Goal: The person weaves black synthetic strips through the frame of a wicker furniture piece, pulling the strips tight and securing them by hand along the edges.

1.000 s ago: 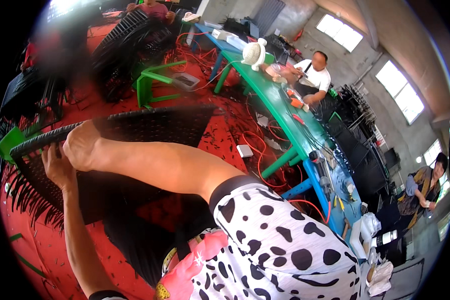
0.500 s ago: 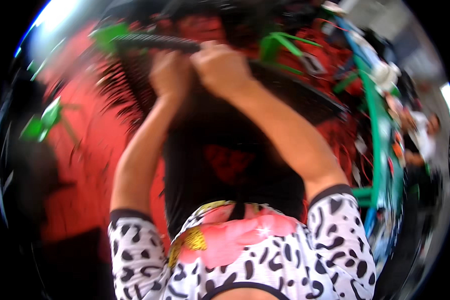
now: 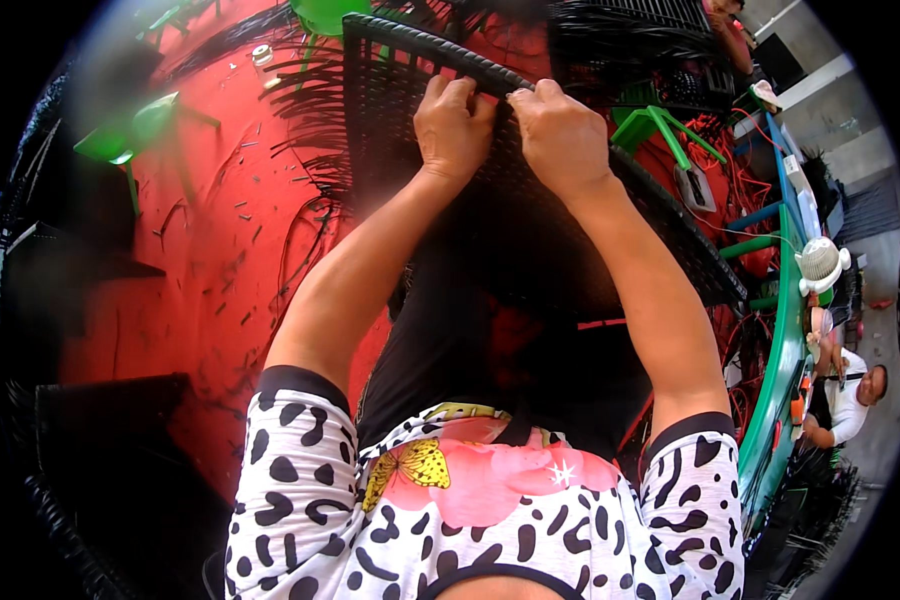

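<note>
A black woven wicker panel (image 3: 375,120) stands tilted in front of me, with a thick braided rim (image 3: 420,45) along its top. Loose strand ends (image 3: 315,125) fan out from its left side. Just under the rim, my left hand (image 3: 455,128) is closed, fingers curled against the weave. Close beside it, my right hand (image 3: 560,138) is closed at the rim, thumb and fingers pinched together. Whether a single strand lies between the fingers is too small to tell. My forearms and the panel's shadow hide its lower part.
Green plastic stools (image 3: 130,130) stand on the red floor (image 3: 210,260), which is littered with black scraps. On the right runs a green-edged table (image 3: 778,400) with a small white fan (image 3: 820,265). Beyond it a person in a white shirt (image 3: 848,410) sits.
Both hands and the panel's rim now appear farther right in view. The hands are slightly farther apart, and the rim slopes down to the right. The blur has cleared.
</note>
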